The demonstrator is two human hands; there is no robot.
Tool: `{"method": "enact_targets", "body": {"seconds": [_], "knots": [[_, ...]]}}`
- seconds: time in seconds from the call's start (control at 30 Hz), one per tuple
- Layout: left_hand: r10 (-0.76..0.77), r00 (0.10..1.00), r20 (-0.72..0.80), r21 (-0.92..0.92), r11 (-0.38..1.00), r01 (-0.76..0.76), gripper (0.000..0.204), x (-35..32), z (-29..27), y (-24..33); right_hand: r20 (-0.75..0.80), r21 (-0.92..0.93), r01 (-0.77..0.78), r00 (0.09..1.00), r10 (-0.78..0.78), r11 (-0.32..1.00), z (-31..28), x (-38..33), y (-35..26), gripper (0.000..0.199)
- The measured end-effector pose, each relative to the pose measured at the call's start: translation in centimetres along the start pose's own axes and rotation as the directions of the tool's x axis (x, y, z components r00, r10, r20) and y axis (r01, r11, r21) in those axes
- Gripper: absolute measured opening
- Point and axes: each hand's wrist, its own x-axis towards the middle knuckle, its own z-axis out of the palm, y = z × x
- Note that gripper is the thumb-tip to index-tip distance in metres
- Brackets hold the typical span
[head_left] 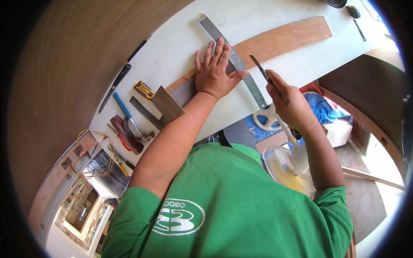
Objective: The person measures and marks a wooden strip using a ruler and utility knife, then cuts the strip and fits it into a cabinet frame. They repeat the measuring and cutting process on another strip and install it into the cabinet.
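Note:
My left hand (216, 71) lies flat with its fingers spread, pressing on a steel ruler (214, 32) and the wood beneath. The ruler lies crosswise over a long, thin brown strip of wood veneer (284, 38) on the white tabletop. Part of the strip and a darker piece of wood (184, 93) are hidden under the hand and forearm. Just right of the ruler, my right hand (286, 96) is closed round the dark handle of a utility knife (259, 66). Its bare blade points up and left, above the strip and apart from the ruler.
Left on the white table (167, 47) are a black-handled tool (116, 84), a yellow-and-black object (143, 89), a blue-handled hammer (124, 107), a wooden hand plane (125, 135) and a small brown board (167, 104). A fan (288, 170) stands below the table's near edge.

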Motion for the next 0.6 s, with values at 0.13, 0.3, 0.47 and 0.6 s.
{"method": "enact_targets", "body": {"seconds": [0.13, 0.3, 0.47, 0.6], "knots": [[-0.001, 1.0, 0.01, -0.004, 1.0, 0.001, 0.105, 0.0, -0.1, 0.0, -0.078, 0.031, 0.145, 0.987, -0.142, 0.989, 0.9, 0.8, 0.3, 0.037], [-0.004, 1.0, 0.016, -0.013, 1.0, 0.004, 0.106, 0.0, -0.1, 0.0, 0.006, 0.009, 0.124, 0.992, -0.124, 0.992, 1.5, 3.0, 0.3, 0.045], [-0.022, 1.0, 0.016, -0.03, 0.999, 0.022, 0.106, 0.0, -0.1, 0.1, -0.121, -0.03, 0.264, 0.956, -0.266, 0.964, 2.4, 4.0, 0.4, 0.034], [-0.015, 1.0, 0.014, -0.014, 1.0, 0.015, 0.105, 0.0, -0.2, 0.1, -0.125, -0.027, 0.281, 0.951, -0.282, 0.959, 2.7, 4.2, 0.6, 0.034]]}}
